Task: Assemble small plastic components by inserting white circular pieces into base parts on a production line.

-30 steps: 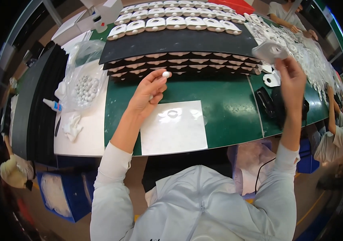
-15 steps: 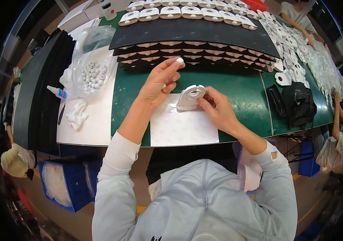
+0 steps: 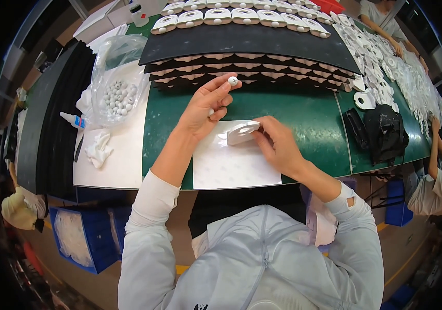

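Note:
Between the thumb and index fingertips of my left hand is a small white ball with a dark cross-like mark facing up. A second white ball is tucked in the curled lower fingers of that hand. My right hand pinches the far-right end of a flat white plastic part with a round hole. The part is tipped nearly edge-on above a white sheet on the green table, below and to the right of the left hand.
Black boards stacked with rows of white parts stand at the back. Left lie a clear bag of white balls, a small glue bottle and a crumpled cloth. A black bag and heaped white parts fill the right side.
My right hand has tilted the white part over, so its holed face is now seen at a slant. The ball in my left fingertips has turned, showing its mark.

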Available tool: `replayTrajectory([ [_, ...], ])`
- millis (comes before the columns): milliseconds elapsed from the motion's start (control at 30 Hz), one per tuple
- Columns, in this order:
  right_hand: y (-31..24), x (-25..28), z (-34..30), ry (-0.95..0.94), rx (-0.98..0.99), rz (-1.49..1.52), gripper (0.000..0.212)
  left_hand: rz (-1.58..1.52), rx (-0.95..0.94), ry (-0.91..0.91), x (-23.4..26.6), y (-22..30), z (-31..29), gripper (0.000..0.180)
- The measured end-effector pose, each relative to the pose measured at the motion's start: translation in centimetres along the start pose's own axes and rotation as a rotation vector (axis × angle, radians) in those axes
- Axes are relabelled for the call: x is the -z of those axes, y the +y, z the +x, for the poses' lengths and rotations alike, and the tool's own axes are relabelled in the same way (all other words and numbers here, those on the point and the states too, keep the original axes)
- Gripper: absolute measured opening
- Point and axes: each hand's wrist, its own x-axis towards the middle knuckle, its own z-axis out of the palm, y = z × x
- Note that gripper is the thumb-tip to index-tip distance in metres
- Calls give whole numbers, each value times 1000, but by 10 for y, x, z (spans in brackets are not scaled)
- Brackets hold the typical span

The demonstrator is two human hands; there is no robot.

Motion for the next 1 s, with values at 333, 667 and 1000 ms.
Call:
replayTrajectory([
  [333, 15, 11, 7, 28, -306, 636, 15, 170, 15, 2, -8, -2, -2, 24],
  [667, 15, 21, 12, 130, -353, 1150, 18, 418, 101, -48, -20, -4, -9, 16],
  [1000, 12, 19, 13, 117, -324, 1028, 14, 462, 129, -33, -24, -1, -10, 10],
])
